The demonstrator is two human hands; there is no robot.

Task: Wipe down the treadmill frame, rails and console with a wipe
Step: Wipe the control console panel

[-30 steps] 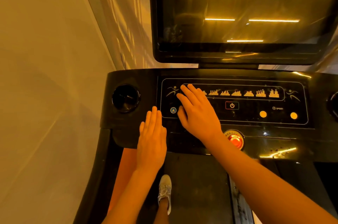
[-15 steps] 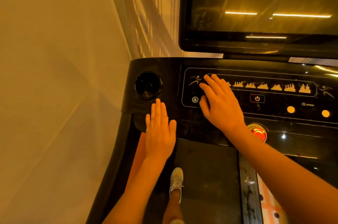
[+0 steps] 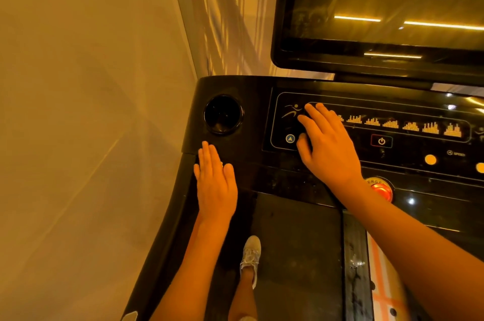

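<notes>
- The left hand point(image 3: 216, 187) lies flat on the left front edge of the console point(image 3: 251, 85), fingers straight and close together, just below the round cup holder point(image 3: 223, 114).
- The right hand point(image 3: 327, 148) presses flat on the left end of the control panel point(image 3: 419, 148), fingers a little spread; if a wipe is under it, I cannot tell.
- A red button point(image 3: 382, 189) sits beside the right wrist.

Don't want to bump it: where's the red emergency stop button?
Head view: the red emergency stop button sits low on the console, beside the right hand's wrist, below the power icon.
</notes>
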